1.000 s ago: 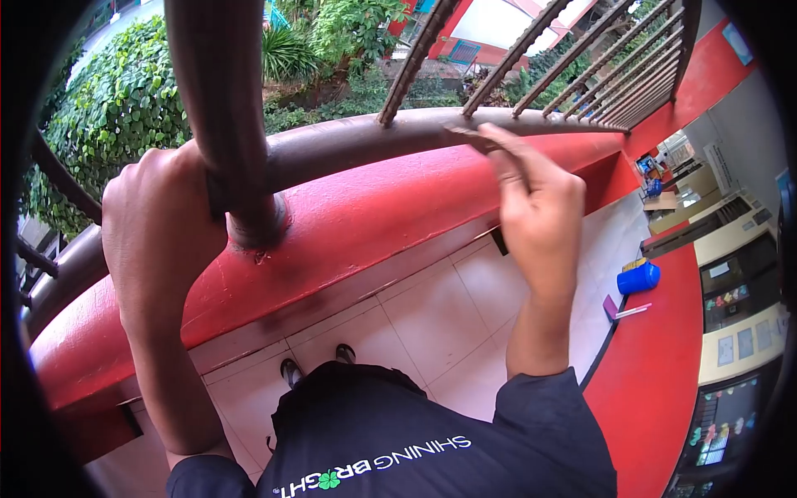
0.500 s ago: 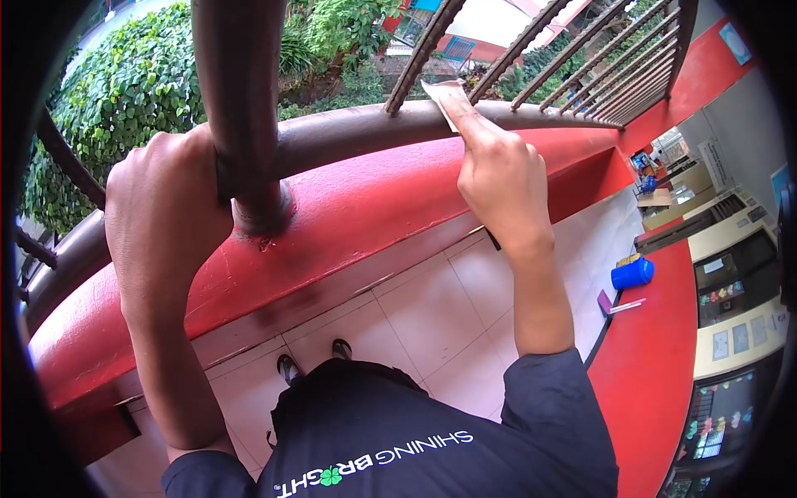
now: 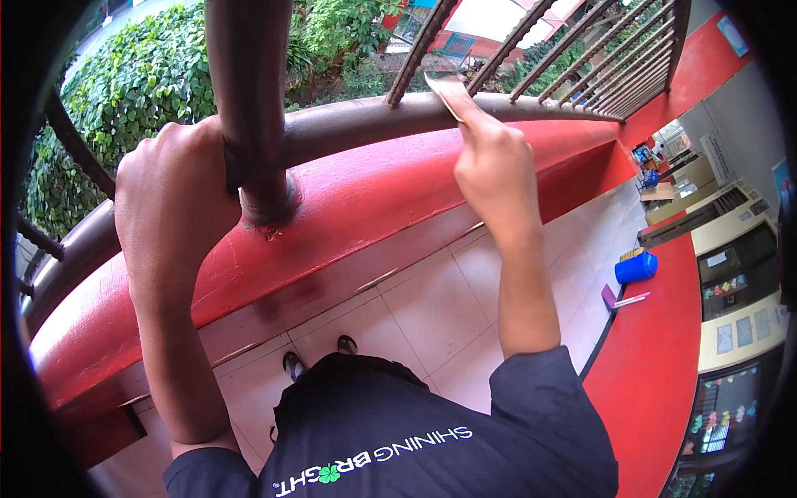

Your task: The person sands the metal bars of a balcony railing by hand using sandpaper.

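My left hand (image 3: pixel 174 191) is wrapped round the dark metal rail (image 3: pixel 357 123), close against the thick post (image 3: pixel 249 83); its fingertips are hidden behind the metal. Farther along, my right hand (image 3: pixel 498 174) presses a thin, pale, sandpaper-like sheet (image 3: pixel 447 90) onto the top of the rail, between two twisted bars (image 3: pixel 421 54). An outstretched finger lies over the sheet, while the other fingers are curled. Part of the sheet bends up past the rail's far side.
Below the rail runs a red painted ledge (image 3: pixel 374 170). Leafy plants (image 3: pixel 133 108) grow beyond the railing. Pale floor tiles (image 3: pixel 432 290) lie under my feet. At right, a blue container (image 3: pixel 636 267) and a purple item (image 3: pixel 609 297) rest on a red surface (image 3: pixel 639 357).
My right hand and the sheet have shifted slightly left and toward the rail's far side. My left hand keeps its hold; the whole view has moved a little.
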`<state>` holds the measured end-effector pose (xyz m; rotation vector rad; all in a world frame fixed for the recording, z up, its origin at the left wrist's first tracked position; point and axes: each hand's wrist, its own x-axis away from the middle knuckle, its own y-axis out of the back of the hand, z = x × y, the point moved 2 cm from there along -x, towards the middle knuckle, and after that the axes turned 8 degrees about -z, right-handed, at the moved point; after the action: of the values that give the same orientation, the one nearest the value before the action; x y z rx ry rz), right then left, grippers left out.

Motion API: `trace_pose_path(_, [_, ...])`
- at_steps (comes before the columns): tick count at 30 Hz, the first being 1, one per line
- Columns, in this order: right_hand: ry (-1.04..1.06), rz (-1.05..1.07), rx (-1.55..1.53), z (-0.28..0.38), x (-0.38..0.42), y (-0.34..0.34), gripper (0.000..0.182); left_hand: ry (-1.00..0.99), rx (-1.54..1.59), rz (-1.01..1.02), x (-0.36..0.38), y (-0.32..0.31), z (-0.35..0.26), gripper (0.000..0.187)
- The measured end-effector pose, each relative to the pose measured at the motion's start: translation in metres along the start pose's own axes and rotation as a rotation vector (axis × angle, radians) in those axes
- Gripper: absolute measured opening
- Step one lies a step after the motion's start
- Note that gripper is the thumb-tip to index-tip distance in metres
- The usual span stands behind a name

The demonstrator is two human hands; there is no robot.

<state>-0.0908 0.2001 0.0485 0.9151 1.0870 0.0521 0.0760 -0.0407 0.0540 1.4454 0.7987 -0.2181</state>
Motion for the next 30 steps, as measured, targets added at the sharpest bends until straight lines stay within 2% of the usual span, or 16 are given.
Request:
trace_pose_path(1, [0.004, -0.006, -0.001, 0.001, 0.009, 0.010, 0.054, -0.004, -0.004, 0.003, -0.001, 0.000, 0.001, 0.007])
trace_pose_path(3, [-0.301, 0.153, 0.126, -0.014, 0.032, 0.032, 0.039, 0.001, -0.007, -0.011, -0.002, 0.000, 0.001, 0.006])
trace_pose_path(4, [-0.297, 0.151, 0.126, -0.029, 0.036, 0.030, 0.039, 0.013, -0.008, -0.016, -0.001, -0.001, 0.001, 0.006])
trace_pose_path(6, [-0.503, -0.122, -0.236, -0.055, 0.046, 0.024, 0.031, 0.012, 0.005, -0.014, 0.001, -0.002, 0.001, 0.006])
trace_pose_path(7, [-0.662, -0.150, -0.245, -0.061, 0.046, 0.024, 0.034, 0.013, 0.017, -0.018, 0.000, -0.001, 0.001, 0.006])
trace_pose_path(10, [-0.755, -0.235, -0.388, -0.055, 0.035, 0.008, 0.040, 0.008, -0.015, -0.026, -0.001, 0.004, -0.004, 0.007])
trace_pose_path(12, [-0.214, -0.343, -0.113, -0.067, 0.031, -0.020, 0.054, -0.017, -0.027, -0.056, 0.001, 0.000, -0.001, 0.007])
trace_pose_path(14, [-0.120, -0.305, 0.038, -0.023, 0.041, -0.034, 0.061, -0.034, -0.041, -0.091, 0.001, -0.001, -0.002, 0.007])
trace_pose_path(17, [-0.080, -0.155, 0.022, 0.013, 0.055, -0.027, 0.065, -0.013, -0.045, -0.069, -0.001, 0.003, -0.004, 0.008])
trace_pose_path(18, [-0.086, -0.152, 0.020, 0.001, 0.051, -0.027, 0.065, 0.011, -0.032, -0.057, -0.002, 0.003, -0.005, 0.009])
trace_pose_path(20, [-0.380, -0.293, 0.070, -0.039, 0.043, -0.028, 0.069, 0.033, -0.020, -0.042, -0.001, 0.003, -0.005, 0.010])
trace_pose_path(22, [-0.159, -0.209, 0.036, -0.017, 0.048, -0.026, 0.069, 0.005, -0.013, -0.037, -0.002, 0.000, -0.002, 0.009])
trace_pose_path(24, [-0.134, -0.120, 0.019, -0.015, 0.052, -0.020, 0.065, 0.000, -0.022, -0.044, -0.002, 0.003, -0.003, 0.009])
trace_pose_path(26, [-0.657, -0.115, 0.195, -0.076, 0.045, -0.002, 0.056, -0.002, -0.041, -0.060, -0.002, 0.004, -0.005, 0.007])
trace_pose_path(28, [-0.595, -0.445, 0.108, -0.157, 0.084, 0.007, 0.044, 0.017, -0.017, -0.061, -0.002, -0.002, 0.000, 0.005])
trace_pose_path(30, [-0.724, -0.707, -0.224, -0.177, 0.111, 0.015, 0.041, -0.017, -0.006, -0.055, -0.002, -0.002, 0.000, 0.010])
